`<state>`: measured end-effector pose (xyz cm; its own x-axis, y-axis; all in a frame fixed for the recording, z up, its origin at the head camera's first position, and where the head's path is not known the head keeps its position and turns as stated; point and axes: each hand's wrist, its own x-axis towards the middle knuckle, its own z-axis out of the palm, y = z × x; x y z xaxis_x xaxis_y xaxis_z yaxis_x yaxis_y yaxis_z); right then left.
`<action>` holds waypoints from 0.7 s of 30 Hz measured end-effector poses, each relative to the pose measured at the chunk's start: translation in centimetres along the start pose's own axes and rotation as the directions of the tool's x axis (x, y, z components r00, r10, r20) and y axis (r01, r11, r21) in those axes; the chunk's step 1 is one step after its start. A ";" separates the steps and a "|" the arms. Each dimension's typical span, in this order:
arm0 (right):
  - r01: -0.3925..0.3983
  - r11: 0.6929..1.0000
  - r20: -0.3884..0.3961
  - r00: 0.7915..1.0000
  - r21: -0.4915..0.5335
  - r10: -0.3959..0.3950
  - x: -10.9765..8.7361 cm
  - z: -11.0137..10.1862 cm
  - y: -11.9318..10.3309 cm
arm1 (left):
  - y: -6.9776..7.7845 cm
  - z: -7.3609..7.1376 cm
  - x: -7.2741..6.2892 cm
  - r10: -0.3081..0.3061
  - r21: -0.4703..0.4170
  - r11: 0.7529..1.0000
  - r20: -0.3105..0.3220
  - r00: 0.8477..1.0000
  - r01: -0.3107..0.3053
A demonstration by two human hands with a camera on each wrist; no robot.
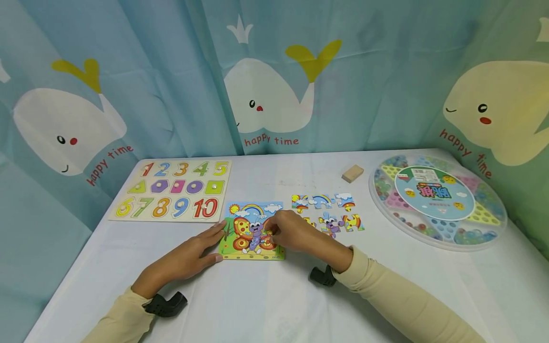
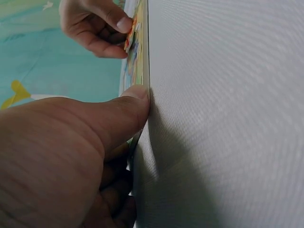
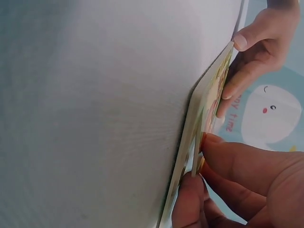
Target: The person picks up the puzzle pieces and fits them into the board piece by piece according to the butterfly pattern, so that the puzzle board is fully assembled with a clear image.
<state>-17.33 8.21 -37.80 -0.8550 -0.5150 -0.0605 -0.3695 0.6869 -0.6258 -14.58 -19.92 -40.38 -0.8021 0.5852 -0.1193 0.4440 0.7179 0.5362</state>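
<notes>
Our right grip [image 1: 291, 231] pinches a jigsaw piece [image 3: 196, 152] at the butterfly puzzle's [image 1: 235, 244] right side; our left grip [image 1: 193, 253], unclenched, touches its left edge

The puzzle board [image 1: 250, 236] shows a purple butterfly [image 1: 256, 230], wings [image 1: 242, 226] orange-red and yellow. The block [image 1: 352, 174] at its two o'clock is tan, the tabletop [image 1: 257, 300] white.
</notes>
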 end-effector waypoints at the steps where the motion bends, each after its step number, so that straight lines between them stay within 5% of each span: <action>1: -0.001 1.000 0.002 1.000 -0.004 0.001 0.0 0.0 0.0 | 0.0 0.0 0.0 0.000 0.000 1.000 -0.001 1.000 0.000; 21: -0.010 0.998 0.008 1.000 -0.059 0.011 0.3 0.2 -0.3 | -0.2 0.0 0.1 0.002 -0.005 1.000 0.000 1.000 -0.002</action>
<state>-17.37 7.79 -37.78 -0.8560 -0.5117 -0.0736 -0.3815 0.7215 -0.5779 -14.74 -20.01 -40.52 -0.8012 0.5866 -0.1179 0.4435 0.7145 0.5410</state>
